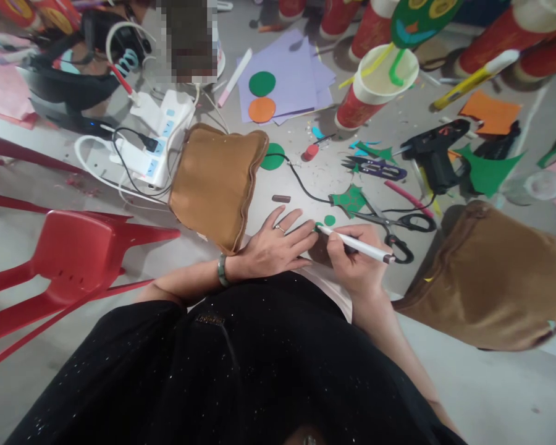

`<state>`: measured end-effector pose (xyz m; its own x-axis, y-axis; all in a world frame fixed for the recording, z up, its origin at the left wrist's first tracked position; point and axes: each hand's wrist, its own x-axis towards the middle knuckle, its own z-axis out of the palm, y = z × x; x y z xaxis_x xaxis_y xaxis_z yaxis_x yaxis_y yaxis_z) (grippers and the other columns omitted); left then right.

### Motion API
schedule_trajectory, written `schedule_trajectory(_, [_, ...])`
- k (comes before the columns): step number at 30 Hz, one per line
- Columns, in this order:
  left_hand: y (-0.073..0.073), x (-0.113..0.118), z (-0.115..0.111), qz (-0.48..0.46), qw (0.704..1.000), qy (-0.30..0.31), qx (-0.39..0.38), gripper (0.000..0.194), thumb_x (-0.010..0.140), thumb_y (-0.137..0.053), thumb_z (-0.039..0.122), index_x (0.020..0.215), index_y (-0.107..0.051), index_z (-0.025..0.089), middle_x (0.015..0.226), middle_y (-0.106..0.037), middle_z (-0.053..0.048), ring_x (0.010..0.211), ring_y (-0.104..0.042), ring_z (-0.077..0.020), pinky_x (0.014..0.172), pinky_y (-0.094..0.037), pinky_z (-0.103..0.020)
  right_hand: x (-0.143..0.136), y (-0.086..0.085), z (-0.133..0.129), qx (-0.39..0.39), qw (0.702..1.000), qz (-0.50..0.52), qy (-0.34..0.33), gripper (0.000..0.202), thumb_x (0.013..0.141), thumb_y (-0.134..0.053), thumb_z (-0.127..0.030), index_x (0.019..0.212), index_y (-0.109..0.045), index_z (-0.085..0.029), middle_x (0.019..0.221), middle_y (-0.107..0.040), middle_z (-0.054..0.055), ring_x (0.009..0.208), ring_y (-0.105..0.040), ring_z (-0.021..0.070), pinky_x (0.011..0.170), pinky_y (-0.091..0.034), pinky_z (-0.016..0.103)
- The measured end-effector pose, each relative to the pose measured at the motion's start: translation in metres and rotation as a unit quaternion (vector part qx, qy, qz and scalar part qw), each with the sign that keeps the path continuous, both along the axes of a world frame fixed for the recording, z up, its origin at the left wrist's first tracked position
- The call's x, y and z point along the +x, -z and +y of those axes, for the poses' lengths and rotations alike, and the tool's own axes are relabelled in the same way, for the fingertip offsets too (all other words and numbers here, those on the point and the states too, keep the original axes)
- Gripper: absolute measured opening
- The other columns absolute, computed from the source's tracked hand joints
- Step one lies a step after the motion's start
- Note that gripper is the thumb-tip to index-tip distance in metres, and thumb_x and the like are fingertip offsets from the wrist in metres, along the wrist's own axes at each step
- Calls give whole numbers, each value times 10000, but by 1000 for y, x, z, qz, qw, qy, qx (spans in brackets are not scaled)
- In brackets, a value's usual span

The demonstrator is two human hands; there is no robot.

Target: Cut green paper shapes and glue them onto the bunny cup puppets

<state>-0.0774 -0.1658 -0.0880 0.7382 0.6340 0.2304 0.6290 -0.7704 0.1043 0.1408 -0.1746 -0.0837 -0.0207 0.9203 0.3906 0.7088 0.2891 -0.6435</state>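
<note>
Fingers of right hand: we see them gripping white marker pen, tip at small green disc; left hand's splayed apart.

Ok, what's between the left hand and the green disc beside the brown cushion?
One small dark-brown piece, possibly a marker cap, lies on the tabletop between the left hand and that green disc; the head view shows it.

This looks like a craft workspace: scissors, a glue gun and a marker show right of centre at a grey worktop. Purple paper lies at upper centre, cut circles on it.
</note>
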Motion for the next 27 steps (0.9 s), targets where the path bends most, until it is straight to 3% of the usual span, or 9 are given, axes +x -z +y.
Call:
schedule_trajectory(10, [-1,1,-1,19,999,-5,-26,588,1122,-346,589,1495,-620,226,1577,-627,-100,1541,-498,-337,1320,-338,-607,-2,-3,0,26,1000,12,8,215,983,-670,-409,887,-692,-218,703,-719,13,460,-536,126,453,-453,278])
schedule_trajectory(19, [7,2,-1,2,1000,-8,-2,575,1122,-356,587,1484,-625,231,1550,-637,-95,1522,-499,-334,1314,-314,-593,-2,2,0,23,1000,-10,6,250,1007,-648,-443,906,-690,-219,758,-745,42,562,-650,160,509,-522,293])
schedule_trajectory(27, [8,3,-2,-7,999,-17,38,527,1099,-448,587,1435,-656,238,1526,-656,-73,1490,-518,-336,1289,-346,-580,-1,3,-1,35,999,-12,13,256,993,-657,-439,870,-692,-217,719,-722,25,525,-619,151,488,-483,280])
